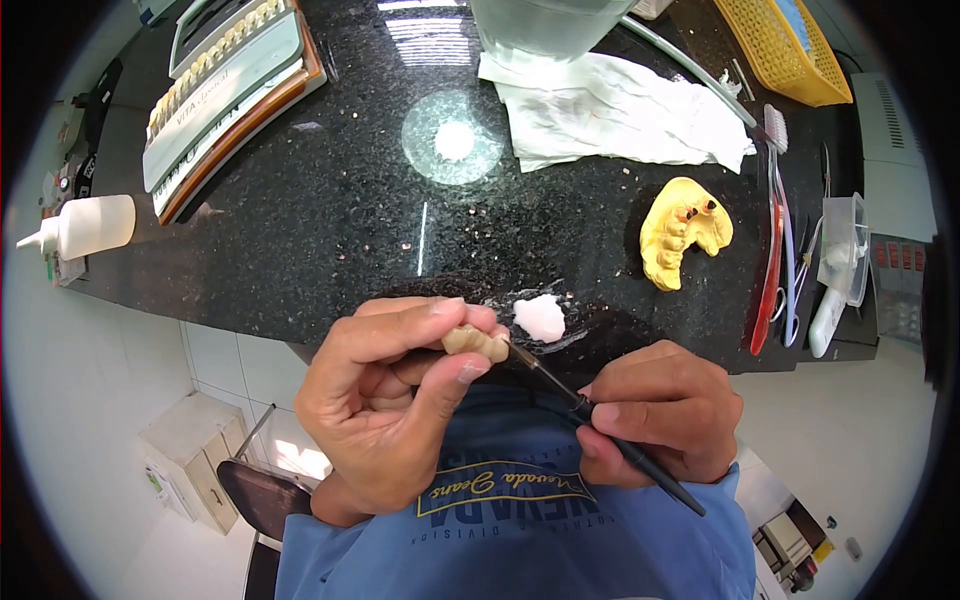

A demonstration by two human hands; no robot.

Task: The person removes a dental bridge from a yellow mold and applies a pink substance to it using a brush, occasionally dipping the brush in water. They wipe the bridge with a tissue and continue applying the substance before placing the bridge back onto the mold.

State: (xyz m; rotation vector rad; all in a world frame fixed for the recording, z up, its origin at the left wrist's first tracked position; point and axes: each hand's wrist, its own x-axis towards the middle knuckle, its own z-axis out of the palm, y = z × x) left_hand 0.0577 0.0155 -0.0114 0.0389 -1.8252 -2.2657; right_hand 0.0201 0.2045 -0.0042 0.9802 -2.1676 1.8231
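Between the thumb and fingertips of my left hand is a tooth-coloured dental bridge, held above the counter's near edge. My right hand grips a slim dark brush like a pen. Its tip meets the right end of the bridge. Just beyond the bridge, a small mound of pinkish-white paste lies on the black speckled counter, with a wet smear around it. Farther right sits a yellow dental cast of an arch, with dark spots on two of its stumps.
A tooth shade guide and a white squeeze bottle stand at left. At the back are a clear water container, a white cloth and a yellow basket. Toothbrushes and a clear plastic box lie at right.
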